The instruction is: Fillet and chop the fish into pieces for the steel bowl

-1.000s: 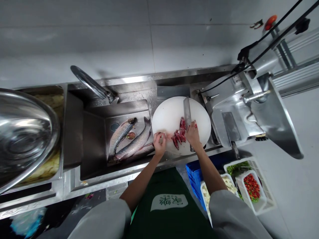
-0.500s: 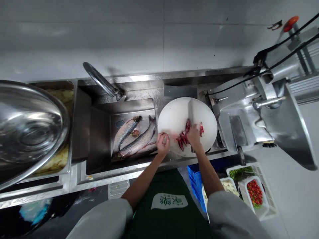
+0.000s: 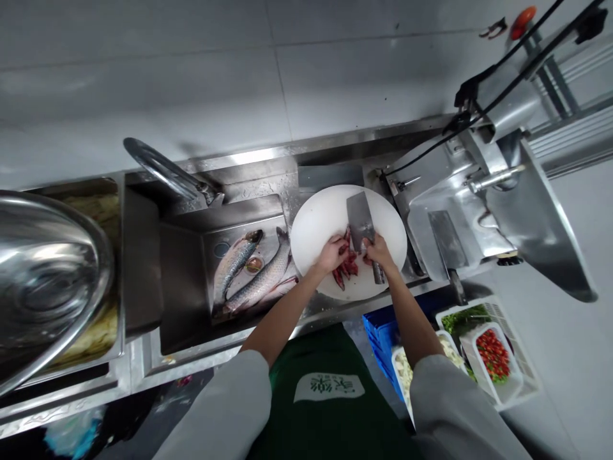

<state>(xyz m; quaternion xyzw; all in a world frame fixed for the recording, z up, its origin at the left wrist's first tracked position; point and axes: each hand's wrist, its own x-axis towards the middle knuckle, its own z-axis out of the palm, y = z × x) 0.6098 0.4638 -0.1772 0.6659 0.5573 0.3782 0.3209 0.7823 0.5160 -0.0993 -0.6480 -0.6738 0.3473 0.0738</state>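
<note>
Our right hand (image 3: 377, 250) grips the cleaver (image 3: 360, 217) where blade meets handle, with the handle's end pointing back toward us. Our left hand (image 3: 332, 253) has its fingers bent against the dark red meat (image 3: 351, 265), but we cannot tell whether they pinch a piece or merely rest on it. The meat lies in a cluster on the near half of the round white cutting board (image 3: 311, 220), just to the left of our cleaver hand.

Half a second ago our left hand waited at the board's left edge, apart from the meat, and the blade stood nearly edge-on; now that hand has come in and the blade shows its broad face. The loose piece that lay right of our cleaver no longer shows there, though our hand may cover it. We judge that this is handling of the pieces between strokes rather than a cut.

Left of the board, whole fish (image 3: 261, 275) lie in the sink (image 3: 182, 281), with a large metal bowl (image 3: 43, 268) farther out. Right of the board stands a slicer (image 3: 541, 211), a second cleaver (image 3: 447, 239) resting on it; below and right of the board sit chopped red peppers (image 3: 493, 354).
</note>
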